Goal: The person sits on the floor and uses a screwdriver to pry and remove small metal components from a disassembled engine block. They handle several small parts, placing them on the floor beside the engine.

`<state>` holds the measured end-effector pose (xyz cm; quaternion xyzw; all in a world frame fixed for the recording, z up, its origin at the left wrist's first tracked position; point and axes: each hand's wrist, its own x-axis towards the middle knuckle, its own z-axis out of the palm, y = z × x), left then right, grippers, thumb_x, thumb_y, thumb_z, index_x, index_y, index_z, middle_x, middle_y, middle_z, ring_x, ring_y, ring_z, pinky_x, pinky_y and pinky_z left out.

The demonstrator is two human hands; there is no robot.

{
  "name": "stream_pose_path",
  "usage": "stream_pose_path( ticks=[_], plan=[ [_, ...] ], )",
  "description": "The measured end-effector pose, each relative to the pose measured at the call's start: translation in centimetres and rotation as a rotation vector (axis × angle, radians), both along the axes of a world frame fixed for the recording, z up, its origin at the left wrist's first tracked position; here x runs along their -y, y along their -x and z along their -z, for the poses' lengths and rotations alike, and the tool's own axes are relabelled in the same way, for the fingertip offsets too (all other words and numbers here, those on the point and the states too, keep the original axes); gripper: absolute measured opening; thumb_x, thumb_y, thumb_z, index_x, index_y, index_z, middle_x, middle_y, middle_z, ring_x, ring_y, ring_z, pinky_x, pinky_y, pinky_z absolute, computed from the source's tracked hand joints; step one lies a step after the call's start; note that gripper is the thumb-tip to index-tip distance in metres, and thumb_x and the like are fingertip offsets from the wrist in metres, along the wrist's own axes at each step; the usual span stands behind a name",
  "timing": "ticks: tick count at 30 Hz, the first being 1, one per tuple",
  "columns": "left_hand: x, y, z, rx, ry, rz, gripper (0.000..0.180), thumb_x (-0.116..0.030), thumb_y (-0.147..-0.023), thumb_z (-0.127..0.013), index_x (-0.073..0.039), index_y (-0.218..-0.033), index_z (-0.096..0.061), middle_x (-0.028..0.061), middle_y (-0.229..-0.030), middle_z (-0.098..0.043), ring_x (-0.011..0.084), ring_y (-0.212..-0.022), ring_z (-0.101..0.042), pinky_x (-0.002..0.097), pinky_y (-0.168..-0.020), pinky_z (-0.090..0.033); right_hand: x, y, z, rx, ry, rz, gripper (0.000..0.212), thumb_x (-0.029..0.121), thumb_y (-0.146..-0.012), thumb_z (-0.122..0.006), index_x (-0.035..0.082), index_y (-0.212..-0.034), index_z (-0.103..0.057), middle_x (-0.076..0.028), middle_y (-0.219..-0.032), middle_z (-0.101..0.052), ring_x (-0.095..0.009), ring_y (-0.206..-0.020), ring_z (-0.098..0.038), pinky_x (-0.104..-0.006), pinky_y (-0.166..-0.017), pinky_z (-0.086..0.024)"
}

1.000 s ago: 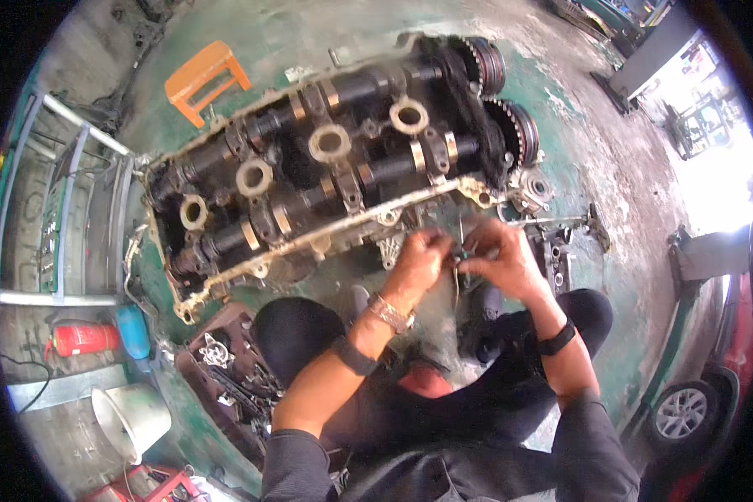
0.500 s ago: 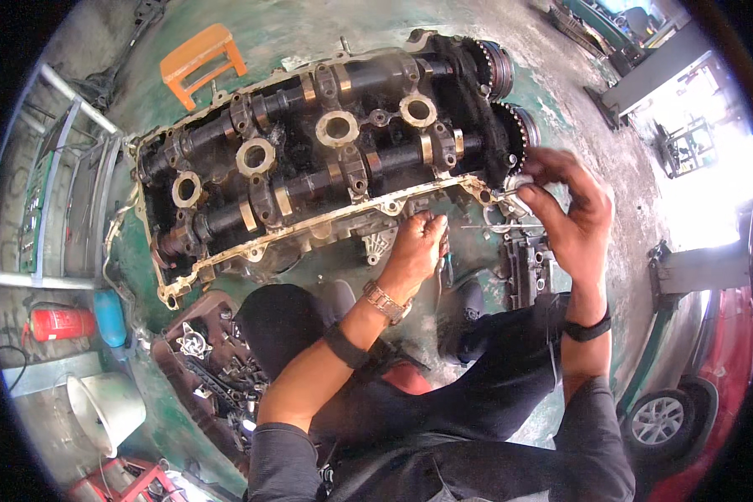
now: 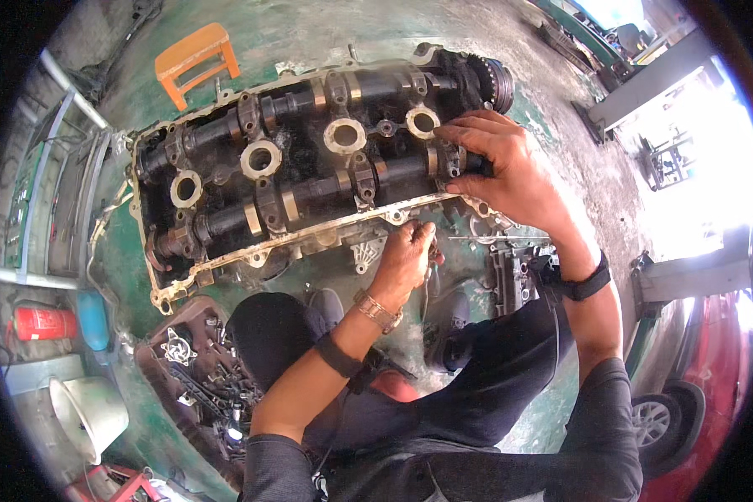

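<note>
On the green floor (image 3: 309, 33) in front of the crouching person lies the engine head (image 3: 309, 176), shafts up. The right hand (image 3: 502, 167) rests spread over its right end, fingers flat on the metal. The left hand (image 3: 406, 255) is closed at the near edge, seemingly pinching a thin tool. A slip there could jab the fingers or scratch the edge
</note>
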<state>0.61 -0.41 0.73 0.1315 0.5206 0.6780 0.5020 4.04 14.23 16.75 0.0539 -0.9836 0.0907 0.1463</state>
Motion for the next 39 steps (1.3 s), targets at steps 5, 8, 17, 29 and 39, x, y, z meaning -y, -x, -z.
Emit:
stream_pose_path(
  ticks=[5,8,17,29,39],
  plan=[
    [-0.3,-0.3,0.3,-0.009,0.005,0.029,0.023,-0.030,-0.096,-0.050,-0.012,-0.082,-0.053,-0.0024,-0.063,-0.053,0.0048,-0.045,-0.044,0.0189,-0.032,-0.030,0.3,0.0,0.3,-0.007,-0.035,0.018,0.051,0.014,-0.064,-0.076,0.000,-0.110,-0.061,-0.015,-0.107,-0.062,-0.034,-0.105,-0.055,-0.0418,-0.088,-0.047],
    [-0.4,-0.2,0.4,0.041,0.006,0.016,0.023,-0.022,-0.095,-0.054,-0.003,-0.082,-0.055,0.0000,-0.067,-0.054,0.0075,-0.053,-0.050,0.0234,-0.048,-0.044,0.4,0.0,0.3,-0.044,-0.072,0.007,0.050,0.014,-0.063,-0.076,0.000,-0.109,-0.061,-0.015,-0.104,-0.062,-0.033,-0.104,-0.056,-0.0419,-0.087,-0.048],
    [-0.6,-0.3,0.9,-0.003,0.003,0.086,0.018,-0.027,-0.095,-0.053,-0.010,-0.089,-0.055,-0.0014,-0.068,-0.058,0.0048,-0.049,-0.050,0.0187,-0.032,-0.031,0.3,0.3,0.2,-0.040,-0.065,-0.021,0.050,0.012,-0.061,-0.075,0.001,-0.108,-0.062,-0.015,-0.104,-0.063,-0.033,-0.103,-0.057,-0.0417,-0.087,-0.048],
    [-0.4,-0.2,0.6,-0.061,0.022,0.069,0.019,-0.022,-0.094,-0.055,-0.005,-0.088,-0.056,-0.0002,-0.068,-0.058,0.0064,-0.047,-0.048,0.0220,-0.040,-0.037,0.4,0.2,0.0,0.024,0.008,0.022,0.049,0.011,-0.062,-0.075,0.001,-0.108,-0.062,-0.015,-0.105,-0.064,-0.033,-0.105,-0.057,-0.0420,-0.088,-0.048],
    [-0.4,-0.4,0.4,-0.155,0.035,0.085,0.017,-0.024,-0.094,-0.055,-0.008,-0.089,-0.058,-0.0009,-0.066,-0.059,0.0050,-0.040,-0.044,0.0207,-0.032,-0.031,0.7,0.1,0.1,-0.013,-0.054,0.000,0.054,0.013,-0.060,-0.077,-0.003,-0.110,-0.061,-0.018,-0.111,-0.062,-0.036,-0.108,-0.055,-0.0421,-0.092,-0.046]
  ],
)
